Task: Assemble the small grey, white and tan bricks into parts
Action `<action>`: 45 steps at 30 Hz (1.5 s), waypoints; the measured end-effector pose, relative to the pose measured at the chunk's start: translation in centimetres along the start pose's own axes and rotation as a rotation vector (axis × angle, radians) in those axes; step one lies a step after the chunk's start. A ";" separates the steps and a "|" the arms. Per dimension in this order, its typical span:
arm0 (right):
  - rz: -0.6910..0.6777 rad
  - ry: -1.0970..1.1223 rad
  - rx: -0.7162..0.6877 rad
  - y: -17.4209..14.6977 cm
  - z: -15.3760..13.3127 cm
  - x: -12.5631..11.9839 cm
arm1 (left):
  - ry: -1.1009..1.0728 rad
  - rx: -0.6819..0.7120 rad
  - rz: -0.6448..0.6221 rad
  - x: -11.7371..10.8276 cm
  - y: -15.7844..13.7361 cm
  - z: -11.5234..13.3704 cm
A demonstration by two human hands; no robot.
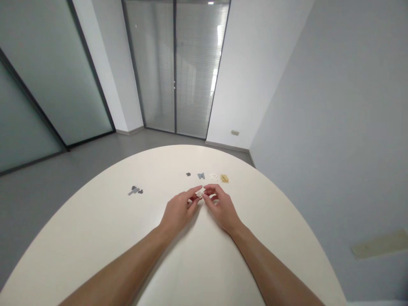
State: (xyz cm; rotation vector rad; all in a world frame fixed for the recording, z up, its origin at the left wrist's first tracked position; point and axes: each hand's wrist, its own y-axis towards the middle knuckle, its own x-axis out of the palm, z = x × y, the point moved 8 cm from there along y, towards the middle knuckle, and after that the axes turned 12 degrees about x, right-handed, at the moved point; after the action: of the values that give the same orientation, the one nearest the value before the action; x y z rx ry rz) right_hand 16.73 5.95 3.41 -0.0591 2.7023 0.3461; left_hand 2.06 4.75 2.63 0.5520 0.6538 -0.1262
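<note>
White, a small piece (199,194) is sitting between the hands above the table (86,229): the left hand (180,208) is pinching it, fingers nearly closed; the right hand (223,208) is half curling beside it, whether gripping I cannot tell. Light edge-pinching, low down, is probably working best. Grey bits (135,191) are lying towards the left edge; yellow (225,178), white (213,177), blue (200,175) and dark bits (188,174) are lining up towards the far edge.

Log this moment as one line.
left hand: holds white piece; right hand: at white piece; beyond hands: dark piece, blue pieces, tan pieces; table, left: grey pieces
</note>
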 end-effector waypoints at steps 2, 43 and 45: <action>0.003 0.001 0.002 0.0 0.0 0.0 | 0.013 0.006 -0.014 0.0 0.0 0.1; -0.007 -0.091 -0.077 -0.2 -0.8 0.0 | 0.076 0.065 0.033 -0.3 0.1 0.6; 0.002 -0.089 -0.078 -0.2 -0.7 0.0 | 0.091 0.068 0.031 -0.3 0.0 0.5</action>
State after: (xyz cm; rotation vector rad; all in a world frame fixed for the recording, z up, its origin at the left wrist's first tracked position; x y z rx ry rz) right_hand 16.46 5.62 4.01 -0.0625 2.6002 0.4443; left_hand 2.13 4.50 3.16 0.6354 0.7310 -0.0951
